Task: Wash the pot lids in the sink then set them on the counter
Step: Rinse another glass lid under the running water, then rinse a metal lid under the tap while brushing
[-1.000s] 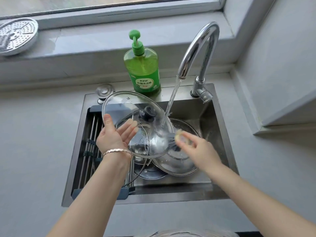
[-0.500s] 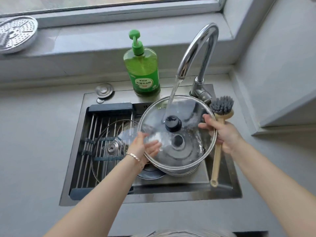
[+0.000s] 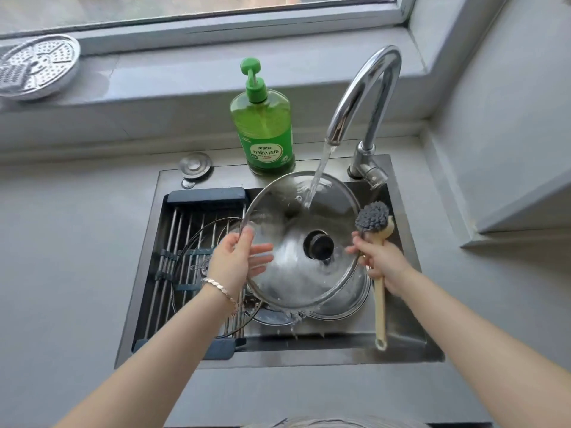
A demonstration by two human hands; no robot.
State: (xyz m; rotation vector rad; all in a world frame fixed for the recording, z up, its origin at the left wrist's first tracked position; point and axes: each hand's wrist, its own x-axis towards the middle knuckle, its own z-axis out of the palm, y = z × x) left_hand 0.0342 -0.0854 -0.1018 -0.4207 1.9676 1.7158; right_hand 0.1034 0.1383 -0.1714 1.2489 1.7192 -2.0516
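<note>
Far left, a perforated steamer plate (image 3: 37, 67) is sitting on the windowsill, above the grey counter (image 3: 61, 242). In the left half of the sink (image 3: 278, 356) a drain rack (image 3: 173, 239) is carrying a second glass lid (image 3: 197, 239), which is lying flat, and a round metal plug (image 3: 195, 165) is resting on the sink's back ledge.

The left hand (image 3: 234, 261), with a bracelet (image 3: 221, 290) at its wrist, is pinching the left rim of the glass lid (image 3: 287, 211): thumb on top, fingers spread fairly straight underneath (you can see them through the glass). Half a second ago that hand was lower, at the lid's near edge; now it is sitting higher on the left side.

The lid is staying knob-up over the middle of the sink, and its near edge is now dripping onto a metal lid (image 3: 349, 301) below. The black knob (image 3: 319, 244) is pointing up at me. Behind it a green soap bottle (image 3: 262, 125) is standing on the ledge. The faucet (image 3: 364, 94) is still running, its water (image 3: 318, 174) striking the lid's far half.

On the right, the right hand (image 3: 383, 261) is curling round the handle of the brush (image 3: 372, 217), bristles up as before, with its fingertips (image 3: 353, 247) reaching the lid's right rim. A second ago that brush was scrubbing the lid's underside.
</note>
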